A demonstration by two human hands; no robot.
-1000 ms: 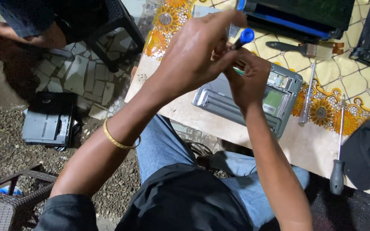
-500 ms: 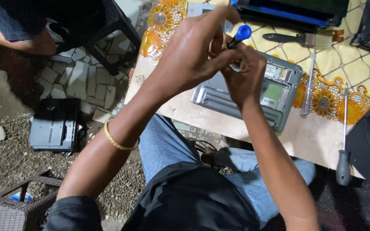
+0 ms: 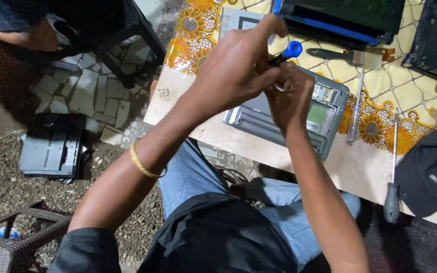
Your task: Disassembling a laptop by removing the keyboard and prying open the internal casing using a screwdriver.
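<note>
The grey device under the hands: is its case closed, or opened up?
Opened up. The grey device shows a bare recess with a green board beside the right hand; no cover over that part.

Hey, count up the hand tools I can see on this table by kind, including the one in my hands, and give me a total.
Screwdrivers: 3, namely the blue-capped screwdriver held in both hands, the metal-shafted screwdriver and the dark-handled screwdriver
Brushes: 1, the paintbrush
Total: 4

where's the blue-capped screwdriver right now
In the head view, the blue-capped screwdriver is upper centre, gripped between both hands above the grey device, left of the paintbrush.
</note>
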